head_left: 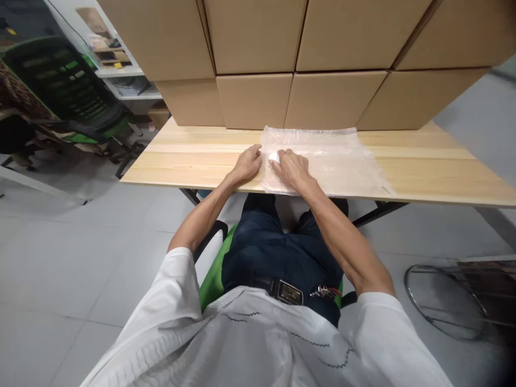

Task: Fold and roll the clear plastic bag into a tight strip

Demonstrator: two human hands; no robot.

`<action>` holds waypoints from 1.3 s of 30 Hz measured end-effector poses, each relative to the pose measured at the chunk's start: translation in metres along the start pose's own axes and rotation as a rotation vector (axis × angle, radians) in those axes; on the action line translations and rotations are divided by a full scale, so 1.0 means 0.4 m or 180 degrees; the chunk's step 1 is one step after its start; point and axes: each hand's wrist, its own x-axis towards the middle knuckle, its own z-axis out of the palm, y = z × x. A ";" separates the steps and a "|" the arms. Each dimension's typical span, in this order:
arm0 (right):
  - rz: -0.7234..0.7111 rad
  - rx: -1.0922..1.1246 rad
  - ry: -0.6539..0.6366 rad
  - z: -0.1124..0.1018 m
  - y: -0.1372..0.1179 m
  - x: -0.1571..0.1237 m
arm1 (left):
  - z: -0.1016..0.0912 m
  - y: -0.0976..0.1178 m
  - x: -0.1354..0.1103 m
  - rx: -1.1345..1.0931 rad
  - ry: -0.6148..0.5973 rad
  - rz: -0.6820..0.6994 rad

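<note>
A clear plastic bag (334, 158) lies flat on the wooden table (435, 172), its left edge near both hands. My left hand (246, 164) rests at that left edge with fingers curled against the plastic. My right hand (292, 169) lies on top of the bag, fingers bent toward a small white object (274, 157) that sits between the two hands. Both hands touch or pinch around this white thing; whether it is inside the bag I cannot tell.
Stacked cardboard boxes (253, 99) line the table's far side. A green and black chair (76, 91) and shelves stand at the left. A metal ring frame (447, 301) lies on the floor at the right. I sit on a green chair.
</note>
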 end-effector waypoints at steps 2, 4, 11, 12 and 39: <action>0.0038 0.0017 -0.0045 -0.004 -0.010 -0.005 | 0.001 0.008 0.002 -0.0023 -0.0014 -0.0042; 0.0060 0.0057 -0.0045 -0.006 -0.012 -0.006 | 0.001 0.016 0.006 -0.0008 -0.0015 -0.0114; 0.0112 0.0184 -0.0039 -0.003 -0.005 0.015 | 0.012 0.015 0.036 0.0340 0.0045 -0.0173; 0.0148 0.0192 -0.0049 -0.004 -0.008 0.017 | 0.015 0.008 0.042 0.0307 0.0052 -0.0151; 0.0613 0.0643 -0.0158 -0.022 0.014 0.057 | 0.054 0.042 0.126 -0.1595 0.0181 -0.0431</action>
